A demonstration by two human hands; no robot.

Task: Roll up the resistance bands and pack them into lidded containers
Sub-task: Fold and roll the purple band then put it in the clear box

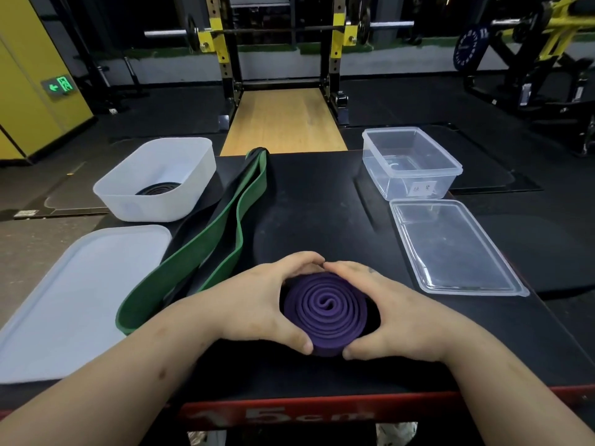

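Note:
A purple resistance band [325,312], rolled into a tight coil, lies flat on the black platform [322,201] near its front edge. My left hand [257,300] and my right hand [396,313] curl round it from both sides, fingertips meeting behind it and thumbs in front. A green band [225,233] lies unrolled to the left, over a black band [193,223]. A frosted white tub [154,178] at back left holds a rolled black band [157,189]. Its white lid [80,284] lies in front of it.
A clear container [410,164] stands open at back right, with its clear lid [450,249] flat in front of it. Beyond the platform are a wooden lifting deck [283,123], a squat rack with a barbell [277,27] and gym machines [531,59].

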